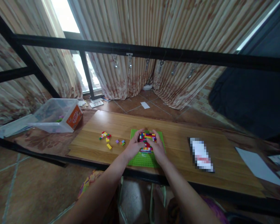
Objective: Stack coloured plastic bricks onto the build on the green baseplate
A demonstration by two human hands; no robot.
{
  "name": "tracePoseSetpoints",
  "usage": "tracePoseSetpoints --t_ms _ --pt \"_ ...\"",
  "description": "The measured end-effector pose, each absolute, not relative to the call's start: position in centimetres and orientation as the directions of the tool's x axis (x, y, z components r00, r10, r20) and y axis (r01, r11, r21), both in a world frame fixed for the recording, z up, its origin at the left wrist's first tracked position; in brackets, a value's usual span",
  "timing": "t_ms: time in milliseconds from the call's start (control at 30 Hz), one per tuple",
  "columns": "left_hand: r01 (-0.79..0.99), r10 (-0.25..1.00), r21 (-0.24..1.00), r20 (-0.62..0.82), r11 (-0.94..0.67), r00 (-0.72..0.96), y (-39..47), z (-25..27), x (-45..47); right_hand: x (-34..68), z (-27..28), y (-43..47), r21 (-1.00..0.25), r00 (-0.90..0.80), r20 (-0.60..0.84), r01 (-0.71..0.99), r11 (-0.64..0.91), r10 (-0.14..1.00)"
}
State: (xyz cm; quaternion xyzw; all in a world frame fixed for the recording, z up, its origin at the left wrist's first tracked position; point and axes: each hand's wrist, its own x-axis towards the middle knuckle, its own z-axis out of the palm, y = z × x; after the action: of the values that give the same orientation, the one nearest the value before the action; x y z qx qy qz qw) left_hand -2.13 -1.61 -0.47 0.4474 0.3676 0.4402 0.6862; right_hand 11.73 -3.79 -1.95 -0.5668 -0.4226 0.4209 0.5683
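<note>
A green studded baseplate [146, 161] lies on the wooden board in front of me. On it stands a low block build of many-coloured toy bricks [147, 149], with red, yellow, blue and white among them. My left hand [134, 145] is wrapped round the build's left side, its thumb over the top. From the right, my right hand [157, 147] clasps the opposite side, with the thumb also lying across the top. Fingertips at the far side are partly hidden. Left of the baseplate are loose bricks: a yellow brick [109, 146], a purple brick [117, 141] and a small mixed pile [105, 135].
A clear plastic bin [51, 127] with an orange label stands at the left, a few bricks inside. A pixelated flat object [202, 155] lies to the right on the wooden board [177, 152]. White paper [259, 166] is at the far right. A black metal rail [140, 49] crosses behind.
</note>
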Motion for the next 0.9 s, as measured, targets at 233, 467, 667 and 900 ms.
tracePoseSetpoints --t_ms 233,467,667,900 --pt "-0.210 0.968 0.965 -0.111 0.160 0.227 -2.1 -0.5 -0.8 11.4 -2.7 -3.5 -1.000 0.355 0.026 0.004 0.027 0.934" --pt "-0.200 0.971 0.976 -0.038 0.087 0.235 -1.8 -1.8 0.1 11.3 -2.8 -4.0 -0.998 0.383 0.001 0.059 -0.023 0.924" --pt "-0.072 0.989 0.997 -0.025 0.035 0.146 -2.4 -1.5 -0.5 11.2 -2.5 -3.9 -0.999 0.393 -0.043 0.004 -0.049 0.919" --pt "0.665 0.987 0.739 0.161 -0.104 -0.025 -2.0 1.7 -6.5 13.3 -1.0 -4.2 -0.998 0.499 0.043 0.069 0.010 0.866"
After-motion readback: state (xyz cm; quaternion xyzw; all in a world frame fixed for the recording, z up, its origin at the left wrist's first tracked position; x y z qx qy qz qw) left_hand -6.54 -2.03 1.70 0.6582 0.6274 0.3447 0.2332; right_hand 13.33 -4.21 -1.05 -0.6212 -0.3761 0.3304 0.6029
